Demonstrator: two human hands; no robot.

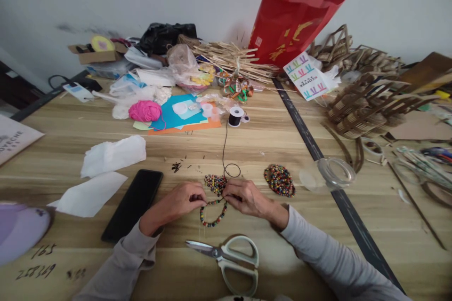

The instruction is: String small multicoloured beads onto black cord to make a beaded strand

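Note:
My left hand (181,201) and my right hand (243,196) meet over a wooden table (268,141), both pinched on a loop of coloured beads (213,216) strung on black cord. The loop hangs toward me between the two hands. A small pile of loose beads (214,182) lies just beyond my fingers. A black thread (224,150) runs from my right hand up to a spool (235,116). A second, larger heap of beads (279,180) sits to the right of my right hand.
Scissors (229,256) lie near me by the front edge. A black phone (133,203) and white tissue (113,154) are at left. A clear lid (335,172) sits at right. Pink yarn (145,111), coloured paper, a red bag (289,14) and wicker pieces (367,99) crowd the back.

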